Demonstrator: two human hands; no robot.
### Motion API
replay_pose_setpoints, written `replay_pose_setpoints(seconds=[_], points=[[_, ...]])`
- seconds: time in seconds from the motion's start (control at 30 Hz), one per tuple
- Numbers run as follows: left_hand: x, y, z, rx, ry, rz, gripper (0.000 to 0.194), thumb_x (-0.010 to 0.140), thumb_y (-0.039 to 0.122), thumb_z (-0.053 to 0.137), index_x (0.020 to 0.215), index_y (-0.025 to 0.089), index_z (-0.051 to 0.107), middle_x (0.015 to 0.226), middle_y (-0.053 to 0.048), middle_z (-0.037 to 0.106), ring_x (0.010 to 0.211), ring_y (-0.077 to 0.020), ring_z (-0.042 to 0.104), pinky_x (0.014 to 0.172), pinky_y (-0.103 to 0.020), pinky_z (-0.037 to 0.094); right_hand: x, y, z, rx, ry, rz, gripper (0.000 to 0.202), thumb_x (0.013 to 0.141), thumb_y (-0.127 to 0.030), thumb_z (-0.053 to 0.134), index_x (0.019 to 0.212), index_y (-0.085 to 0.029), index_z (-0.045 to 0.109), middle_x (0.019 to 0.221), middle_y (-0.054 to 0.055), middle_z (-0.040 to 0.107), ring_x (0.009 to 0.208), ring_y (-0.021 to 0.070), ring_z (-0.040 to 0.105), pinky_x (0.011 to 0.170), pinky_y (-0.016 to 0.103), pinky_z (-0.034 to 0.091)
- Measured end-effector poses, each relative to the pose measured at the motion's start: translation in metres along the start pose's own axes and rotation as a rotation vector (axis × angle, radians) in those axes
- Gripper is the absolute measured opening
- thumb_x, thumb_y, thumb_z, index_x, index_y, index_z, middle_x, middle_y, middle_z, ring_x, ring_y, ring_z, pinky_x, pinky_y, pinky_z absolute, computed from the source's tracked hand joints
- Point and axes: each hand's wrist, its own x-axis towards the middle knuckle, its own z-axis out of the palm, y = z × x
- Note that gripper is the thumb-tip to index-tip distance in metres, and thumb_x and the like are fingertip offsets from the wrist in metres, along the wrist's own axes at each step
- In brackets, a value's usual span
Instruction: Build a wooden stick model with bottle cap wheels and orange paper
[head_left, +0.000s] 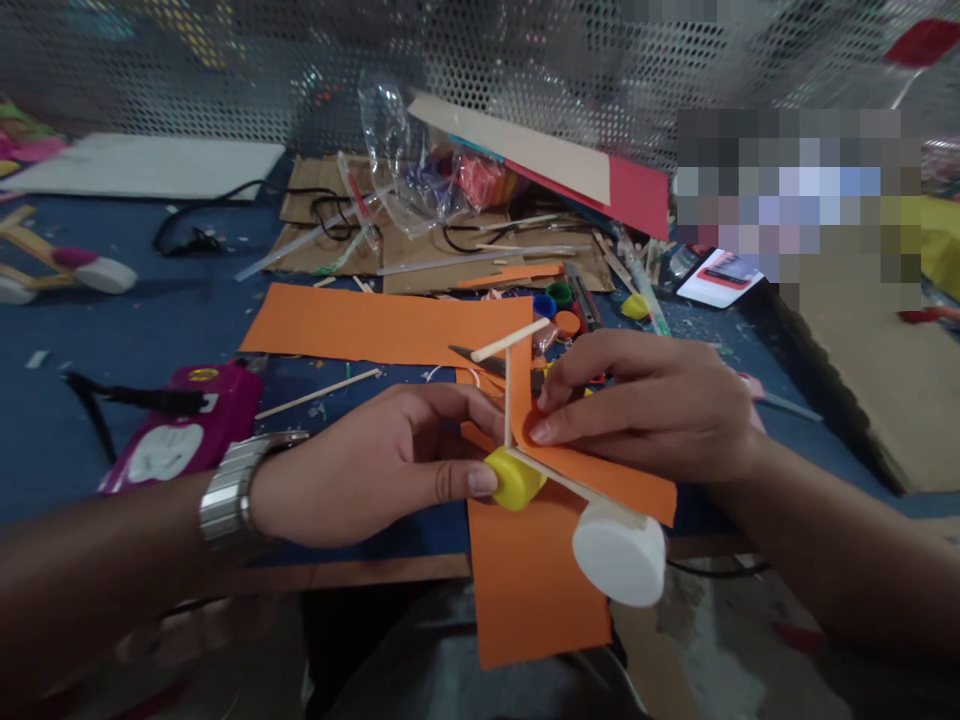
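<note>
A: Which hand are we positioning nearer to the orange strip (600,478)?

B: The right hand (652,405). We are resting its fingertips against the strip at the bend, and the left hand (382,465) is standing to the left, at the yellow cap (515,480).

A: How is the strip's long axis running?

B: From the bend, one leg is rising along the upright stick (509,400); the longer leg is sloping down and rightward, its near edge following the long stick (577,483) towards the white wheel (621,560).

A: In what state are we observing the fingers?

B: On the left, we are gripping the yellow cap, thumb on its near side. On the right, we are seeing bent fingers touching the strip; we are failing to tell whether they are pinching it.

A: Where is the strip lying relative to the fingers?

B: The bend is lying directly at the right fingertips and just right of the left fingers. The longer leg is extending below the right hand, above the orange sheet (536,600).
</note>
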Motion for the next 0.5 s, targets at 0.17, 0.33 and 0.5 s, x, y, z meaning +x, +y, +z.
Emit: replay_pose_setpoints(seconds=[0.17,0.33,0.5], points=[[0.0,0.001,0.0,0.015,0.0,-0.014,0.025,0.095,0.032,0.092,0.111,0.021,0.076,0.113,-0.001,0.081,0.105,-0.0197,0.082,0.098,-0.031,0.067,0.0,-0.003,0.002,0.013,0.016,0.013,0.016,0.107,-0.008,0.076,0.112,-0.02,0.086,0.11,0.006,0.079,0.099,0.013,0.081,0.09,0.023,0.067],[0.0,0.001,-0.001,0.052,0.014,-0.015,0.032,0.094,0.039,0.094,0.113,0.02,0.075,0.117,-0.004,0.081,0.106,-0.023,0.082,0.098,-0.035,0.068,0.001,-0.002,0.006,0.063,0.033,0.021,0.017,0.106,-0.006,0.076,0.11,-0.02,0.084,0.109,0.006,0.08,0.1,0.0136,0.082,0.089,0.023,0.067],[-0.002,0.0,-0.001,0.045,0.015,-0.052,0.039,0.093,0.045,0.095,0.117,0.022,0.074,0.119,-0.006,0.082,0.111,-0.0271,0.082,0.101,-0.04,0.068,0.002,0.001,0.01,0.129,0.066,0.014,0.019,0.105,-0.003,0.075,0.107,-0.02,0.083,0.107,0.006,0.081,0.101,0.0137,0.083,0.089,0.022,0.066]])
